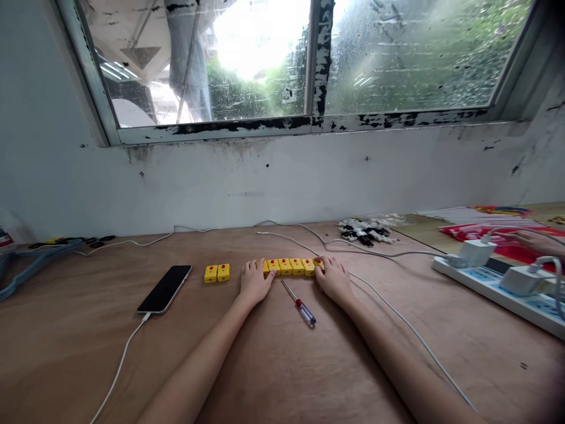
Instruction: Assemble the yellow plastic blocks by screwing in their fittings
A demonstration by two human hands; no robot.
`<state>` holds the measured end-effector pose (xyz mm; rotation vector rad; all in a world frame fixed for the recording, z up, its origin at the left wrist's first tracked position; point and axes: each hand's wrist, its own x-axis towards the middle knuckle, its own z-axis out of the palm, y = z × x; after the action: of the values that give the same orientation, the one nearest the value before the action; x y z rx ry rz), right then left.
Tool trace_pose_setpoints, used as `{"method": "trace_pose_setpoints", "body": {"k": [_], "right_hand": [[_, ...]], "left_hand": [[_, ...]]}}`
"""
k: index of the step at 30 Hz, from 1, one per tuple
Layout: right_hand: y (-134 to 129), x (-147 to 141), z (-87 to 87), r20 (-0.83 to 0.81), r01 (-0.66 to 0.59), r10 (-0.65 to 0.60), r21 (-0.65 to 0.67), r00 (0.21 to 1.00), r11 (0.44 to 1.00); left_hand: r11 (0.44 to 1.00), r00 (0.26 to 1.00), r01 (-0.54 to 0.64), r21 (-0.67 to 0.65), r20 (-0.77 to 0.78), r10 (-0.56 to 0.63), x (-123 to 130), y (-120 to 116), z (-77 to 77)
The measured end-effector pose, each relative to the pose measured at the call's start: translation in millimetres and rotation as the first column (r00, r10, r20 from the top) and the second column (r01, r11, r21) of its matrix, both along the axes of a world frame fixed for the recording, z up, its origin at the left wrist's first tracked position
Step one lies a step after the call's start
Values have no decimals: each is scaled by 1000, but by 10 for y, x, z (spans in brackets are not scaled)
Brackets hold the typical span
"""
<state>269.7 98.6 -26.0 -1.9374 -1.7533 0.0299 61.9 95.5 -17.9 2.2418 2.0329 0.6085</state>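
A row of several small yellow blocks [285, 267], each with a red dot on top, lies across the wooden table. My left hand [256, 281] is closed round the row's left end, thumb on the near side. At the right end my right hand [332, 277] grips the row in the same way. My fingers partly hide the end blocks. Two more yellow blocks [217, 272] sit side by side, apart from the row, to the left of my left hand. A screwdriver [305, 312] with a clear purplish handle and red collar lies between my forearms, its tip towards the row.
On the left a phone [165, 290] lies plugged into a white cable [117, 374]. Another cable [410, 327] runs past my right forearm. A power strip [498, 288] with chargers stands at right. Behind are black and white pieces [366, 231]. Another person's hand [541, 240] shows far right.
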Motion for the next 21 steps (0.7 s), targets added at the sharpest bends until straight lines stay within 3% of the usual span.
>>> {"method": "trace_pose_setpoints", "body": {"k": [9,21], "right_hand": [[61,126,-4,1,14,-14,-45,1000,999],[13,57,3,9,41,-41,-18,999,999]], "left_hand": [[997,999,-42,64,25,41,188,-42,-55],[994,999,-40,105,13,39,144,-114,-25]]}}
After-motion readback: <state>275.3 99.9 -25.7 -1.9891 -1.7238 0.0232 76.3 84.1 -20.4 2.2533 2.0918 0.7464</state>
